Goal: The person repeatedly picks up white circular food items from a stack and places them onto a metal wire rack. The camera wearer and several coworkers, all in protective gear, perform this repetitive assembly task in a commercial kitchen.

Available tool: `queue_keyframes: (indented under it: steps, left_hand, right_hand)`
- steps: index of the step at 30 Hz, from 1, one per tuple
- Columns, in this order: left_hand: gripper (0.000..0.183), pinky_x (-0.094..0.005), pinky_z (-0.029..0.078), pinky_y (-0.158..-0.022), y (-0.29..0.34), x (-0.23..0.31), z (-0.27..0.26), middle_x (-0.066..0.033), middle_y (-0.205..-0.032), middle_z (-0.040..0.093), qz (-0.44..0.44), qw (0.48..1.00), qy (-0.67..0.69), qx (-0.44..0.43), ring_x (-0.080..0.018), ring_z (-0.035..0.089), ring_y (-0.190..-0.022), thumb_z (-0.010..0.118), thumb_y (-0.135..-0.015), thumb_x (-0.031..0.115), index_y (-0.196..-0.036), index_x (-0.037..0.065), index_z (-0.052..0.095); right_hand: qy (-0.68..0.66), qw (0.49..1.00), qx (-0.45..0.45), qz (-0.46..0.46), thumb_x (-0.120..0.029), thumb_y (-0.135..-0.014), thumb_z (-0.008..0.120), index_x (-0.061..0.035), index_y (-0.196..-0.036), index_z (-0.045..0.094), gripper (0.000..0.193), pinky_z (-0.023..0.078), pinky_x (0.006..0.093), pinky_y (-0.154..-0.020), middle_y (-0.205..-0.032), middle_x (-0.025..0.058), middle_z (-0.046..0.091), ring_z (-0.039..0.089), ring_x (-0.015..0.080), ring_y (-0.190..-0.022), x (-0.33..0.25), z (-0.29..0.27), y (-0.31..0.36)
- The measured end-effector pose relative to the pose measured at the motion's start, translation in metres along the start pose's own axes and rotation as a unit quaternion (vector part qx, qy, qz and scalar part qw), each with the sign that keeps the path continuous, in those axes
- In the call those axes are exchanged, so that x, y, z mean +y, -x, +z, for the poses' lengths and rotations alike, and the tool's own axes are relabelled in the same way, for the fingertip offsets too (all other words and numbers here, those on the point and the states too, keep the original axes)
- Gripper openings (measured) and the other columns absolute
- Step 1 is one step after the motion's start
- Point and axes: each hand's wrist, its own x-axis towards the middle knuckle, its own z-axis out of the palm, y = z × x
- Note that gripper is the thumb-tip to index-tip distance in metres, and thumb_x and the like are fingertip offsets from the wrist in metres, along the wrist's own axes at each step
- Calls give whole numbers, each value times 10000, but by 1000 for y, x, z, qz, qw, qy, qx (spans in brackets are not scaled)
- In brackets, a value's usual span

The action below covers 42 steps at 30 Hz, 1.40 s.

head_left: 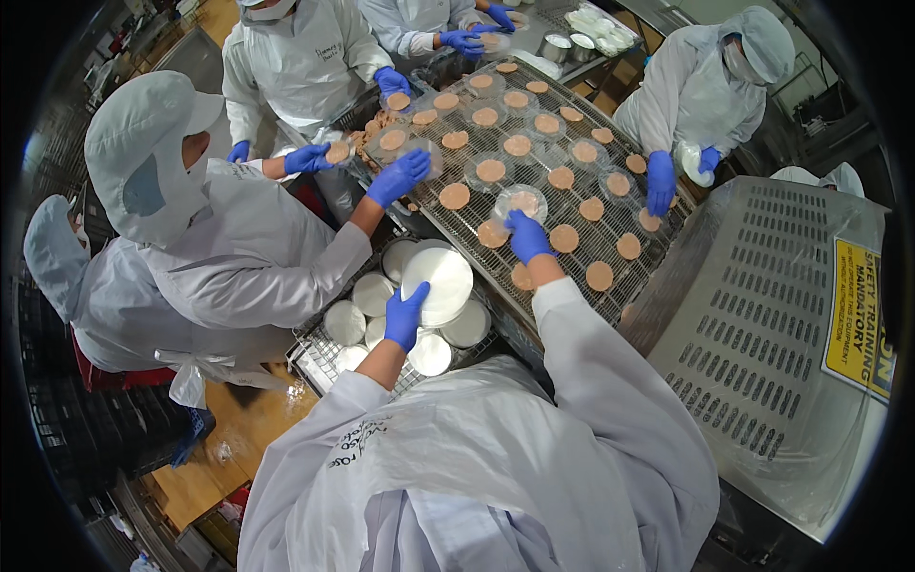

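Note:
My left hand point(405, 319), in a blue glove, grips a stack of thin round white sheets point(444, 284) above a wire rack at the near edge of the conveyor. Over the mesh conveyor belt point(534, 272), my gloved right hand point(529, 238) reaches out with its fingers closed on the near edge of a translucent round sheet point(536, 202). That sheet lies over a flat pinkish patty. Another bare patty point(493, 234) sits just left of my right fingers. Several patties lie spread along the belt, some beneath clear round sheets.
More stacks of round sheets point(345, 322) fill the wire rack point(315, 367) below my left hand. A slotted steel guard point(739, 324) with a yellow sign stands at right. Co-workers' gloved hands point(400, 178) reach over the belt from the left, far side and right point(660, 181).

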Motion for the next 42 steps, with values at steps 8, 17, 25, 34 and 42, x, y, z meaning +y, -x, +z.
queue_keyframes:
  steps: [8,17,25,34,42]
  left_hand:
    - [496,-329,493,-838,-11,7,-13,-145,-1119,590,17,999,32,18,-225,604,-973,669,-831,208,-1207,-62,491]
    - [494,-343,506,-827,9,24,12,-148,-1126,589,0,999,38,4,-233,610,-973,661,-839,207,-1217,-56,483]
    - [435,-336,521,-796,21,53,19,-140,-1068,621,10,998,60,19,-221,630,-924,689,-816,169,-1161,-48,536]
    - [491,-314,496,-840,-26,38,-2,-142,-1137,589,27,999,22,11,-220,599,-1001,662,-838,200,-1223,-50,488]
    - [472,-314,501,-832,-33,24,32,-135,-1133,593,38,997,61,-20,-216,605,-983,670,-832,167,-1217,-44,497]
  right_hand:
    - [135,986,79,62,-83,-878,422,-15,-1084,562,258,454,447,-881,-1079,213,604,580,345,-1031,-2,-44,46]
    - [169,964,136,153,-99,-842,515,-10,-1035,574,220,486,415,-821,-1061,203,590,596,354,-966,41,-125,-53]
    - [105,968,124,-192,-135,-832,522,-32,-1022,608,233,454,430,-876,-1227,239,507,548,379,-1047,-48,-6,-97]
    - [-80,985,-82,-127,-193,-835,556,-20,-1011,611,253,478,422,-782,-939,221,632,610,370,-898,-99,-5,18]
    - [-232,970,-39,-68,-168,-833,613,21,-930,648,216,485,310,-674,-816,139,660,615,184,-727,-102,-32,18]
